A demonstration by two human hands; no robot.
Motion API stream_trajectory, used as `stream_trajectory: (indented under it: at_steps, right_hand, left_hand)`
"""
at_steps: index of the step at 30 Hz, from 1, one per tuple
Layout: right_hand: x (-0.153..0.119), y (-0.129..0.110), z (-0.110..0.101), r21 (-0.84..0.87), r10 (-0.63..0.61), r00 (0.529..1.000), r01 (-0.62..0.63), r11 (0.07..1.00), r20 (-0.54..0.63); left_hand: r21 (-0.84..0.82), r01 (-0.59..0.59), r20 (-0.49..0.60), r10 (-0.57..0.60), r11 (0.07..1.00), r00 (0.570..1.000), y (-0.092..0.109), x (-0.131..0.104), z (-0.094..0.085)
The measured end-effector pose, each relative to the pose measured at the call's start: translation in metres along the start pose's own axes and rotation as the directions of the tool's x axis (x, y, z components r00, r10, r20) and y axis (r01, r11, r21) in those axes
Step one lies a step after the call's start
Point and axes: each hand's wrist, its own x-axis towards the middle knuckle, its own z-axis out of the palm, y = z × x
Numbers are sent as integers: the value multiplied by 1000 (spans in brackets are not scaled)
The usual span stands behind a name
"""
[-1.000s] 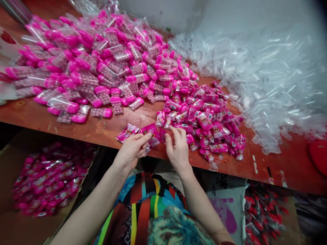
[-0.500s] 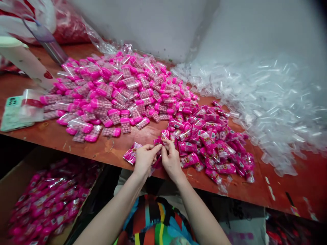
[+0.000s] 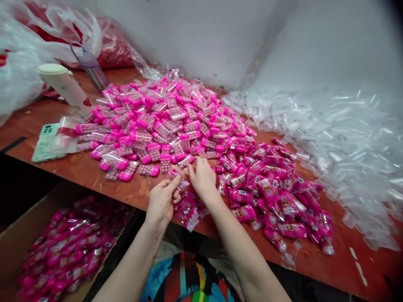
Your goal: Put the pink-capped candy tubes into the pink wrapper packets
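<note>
My left hand (image 3: 162, 199) pinches a small pink printed plastic wrapper (image 3: 178, 179) between thumb and fingers, just over the front of the table. More flat printed wrappers (image 3: 189, 209) lie below it, between my two hands. My right hand (image 3: 203, 178) reaches to the near edge of a heap of clear candy bottles with pink caps (image 3: 146, 136). Its thumb and index finger are apart, right at one candy bottle (image 3: 185, 161); whether they touch it I cannot tell. To the right lies a pile of wrapped candy bottles (image 3: 267, 188) in pink printed film.
Clear plastic pieces (image 3: 340, 147) cover the table's right side. A phone (image 3: 47, 144), a white tumbler (image 3: 67, 90) and a metal bottle (image 3: 94, 71) stand or lie at left. Below the table edge, a cardboard box (image 3: 14, 239) holds wrapped packs. Plastic bags (image 3: 115, 44) sit behind.
My hands, earlier together at the wrapped pile, have parted. The right one has reached forward to the bottle heap; the left holds a wrapper further left. The view has shifted.
</note>
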Motion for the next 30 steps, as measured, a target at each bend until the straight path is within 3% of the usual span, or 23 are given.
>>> stream_trajectory:
  at_steps: [4,8,11,14,19,22,26,30]
  right_hand:
    - [27,-13,13,-133,13,996,-2,991,88]
    - [22,-8,10,-107,-57,988,73,992,143]
    - [6,9,2,149,-142,986,128,981,91]
    - [-12,25,-2,427,-145,989,130,895,4]
    - [-38,32,-2,628,-102,995,89,773,-14]
    - [-53,28,-6,764,-146,989,101,637,-9]
    - [-74,24,-8,886,16,999,-39,463,36]
    - [-88,28,-7,924,196,979,-121,363,52]
  left_hand:
    - [-6,-24,-22,24,1000,999,6,6,-5]
    - [-66,29,40,-27,997,999,15,8,-12]
    - [-167,143,79,-131,976,988,14,7,-14]
    - [-220,215,105,-196,952,975,9,6,-11]
    - [-202,201,110,-182,959,977,-2,10,-3]
    - [-159,195,188,-164,968,968,-6,6,1]
    - [-122,200,250,-164,972,954,-13,-10,7]
    - [-119,260,297,-216,958,930,-22,-23,13]
